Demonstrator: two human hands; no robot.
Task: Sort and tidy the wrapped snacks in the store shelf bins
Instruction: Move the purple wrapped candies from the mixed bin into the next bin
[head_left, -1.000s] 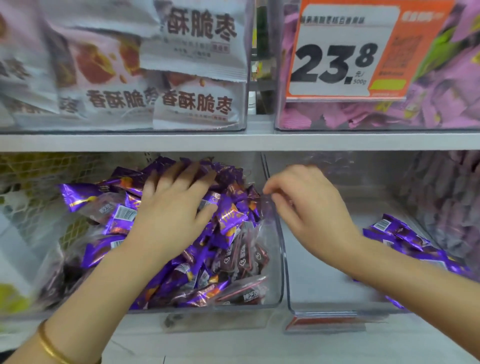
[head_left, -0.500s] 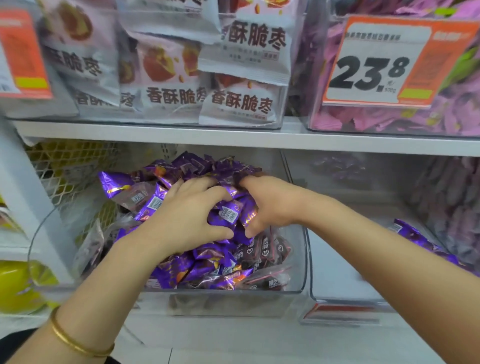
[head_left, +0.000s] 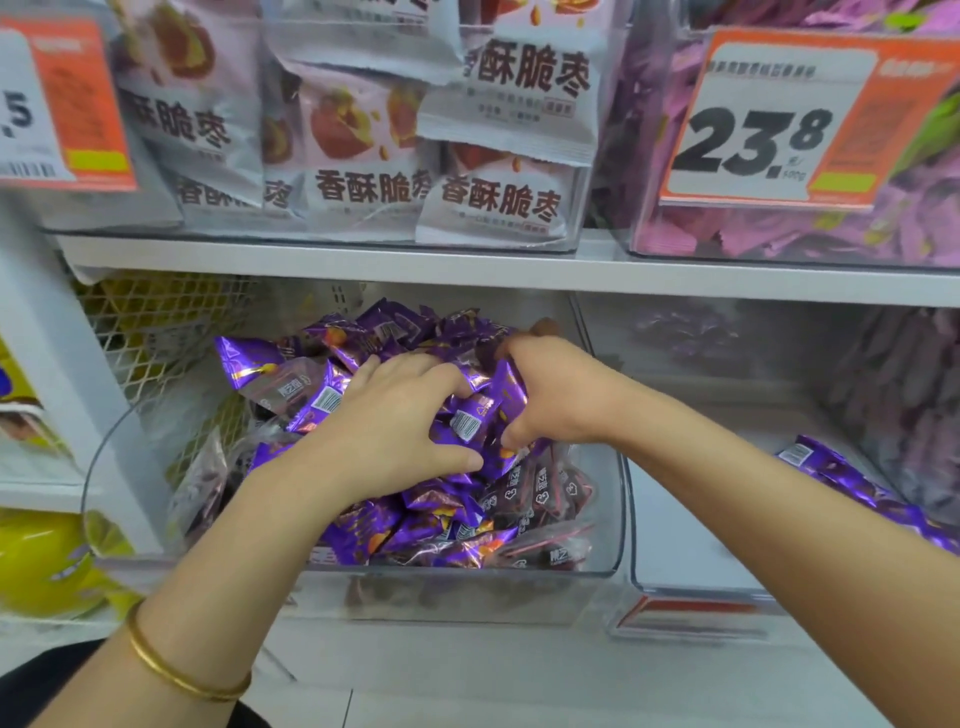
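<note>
Grips are closed from both sides on one bunch of purple snacks (head_left: 470, 423): the left grip (head_left: 395, 431) is curled on its left, the right grip (head_left: 566, 400) on its right. The bunch is held on top of the heap (head_left: 441, 530) in the clear bin (head_left: 621, 519). A few more snacks (head_left: 852, 483) are seen in the next bin (head_left: 685, 530) to the right, so the right grip is nearer if the bunch is to be moved there.

Purple wrapped snacks (head_left: 415, 530) heaped in clear bin (head_left: 618, 519).
</note>
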